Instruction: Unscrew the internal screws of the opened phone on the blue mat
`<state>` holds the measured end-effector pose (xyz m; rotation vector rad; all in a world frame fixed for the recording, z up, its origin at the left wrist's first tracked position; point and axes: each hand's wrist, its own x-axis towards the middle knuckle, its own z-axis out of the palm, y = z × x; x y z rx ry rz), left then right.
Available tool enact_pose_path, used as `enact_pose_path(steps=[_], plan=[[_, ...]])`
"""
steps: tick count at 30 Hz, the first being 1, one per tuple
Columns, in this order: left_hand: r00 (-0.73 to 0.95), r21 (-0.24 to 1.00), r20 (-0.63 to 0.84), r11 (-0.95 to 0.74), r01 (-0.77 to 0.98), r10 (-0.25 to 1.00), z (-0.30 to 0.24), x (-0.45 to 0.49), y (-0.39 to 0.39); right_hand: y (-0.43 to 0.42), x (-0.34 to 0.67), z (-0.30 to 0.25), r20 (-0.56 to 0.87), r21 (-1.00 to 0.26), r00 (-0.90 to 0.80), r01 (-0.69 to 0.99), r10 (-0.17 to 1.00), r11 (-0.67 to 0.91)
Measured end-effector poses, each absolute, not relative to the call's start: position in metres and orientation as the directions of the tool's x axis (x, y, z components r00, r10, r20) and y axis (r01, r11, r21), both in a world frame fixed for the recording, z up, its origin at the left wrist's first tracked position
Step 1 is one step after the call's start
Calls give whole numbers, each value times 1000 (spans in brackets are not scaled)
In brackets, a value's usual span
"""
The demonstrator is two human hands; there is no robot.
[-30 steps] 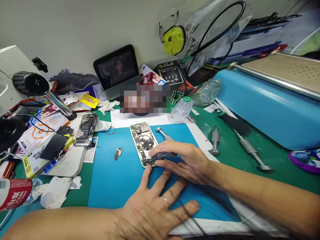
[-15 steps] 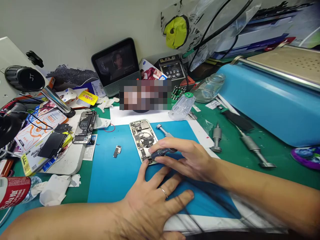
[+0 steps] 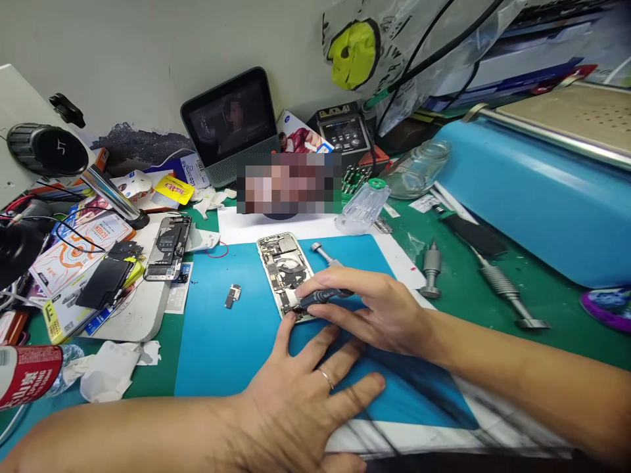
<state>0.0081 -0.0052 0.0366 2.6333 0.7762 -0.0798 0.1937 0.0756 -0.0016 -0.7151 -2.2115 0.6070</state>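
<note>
An opened phone [image 3: 286,266] with its inner parts bare lies on a blue mat [image 3: 221,355]. My right hand [image 3: 379,302] grips dark tweezers [image 3: 325,299] between thumb and fingers, low over the phone's bottom end; their tips are too small to make out. My left hand [image 3: 315,381] is palm down with its fingers spread on the mat, one fingertip against the phone's lower edge. To the left of the phone is a small metal-and-black part [image 3: 233,296]. A small silver screwdriver [image 3: 323,254] lies just beyond my right hand, partly covered by it.
Left of the mat, another opened phone [image 3: 168,247] rests on a white box [image 3: 148,315]. Grey screwdrivers [image 3: 432,270] stand and lie at right, before a blue machine [image 3: 517,203]. Behind are a clear bit holder [image 3: 363,207], a glass jar [image 3: 419,171] and a screen [image 3: 231,121].
The view has shifted slightly. Both hands keep nearly the same pose, with the tweezers still at the phone's bottom end.
</note>
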Motion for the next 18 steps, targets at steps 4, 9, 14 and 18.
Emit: enact_pose_path(steps=[4,9,14,18], plan=[[839,349,-143,-767,539,525,24,10,-8,75,194,-3,490,-597,-573,329,657,732],[841,373,-161,-757,537,517,27,9,-8,76,192,-5,567,-597,-509,287,647,749],[838,373,-166,-754,541,519,31,9,-7,78,191,-8,658,-593,-435,203,614,779],[843,342,-149,-773,535,517,26,9,-8,79,191,-8,654,-611,-413,206,634,764]])
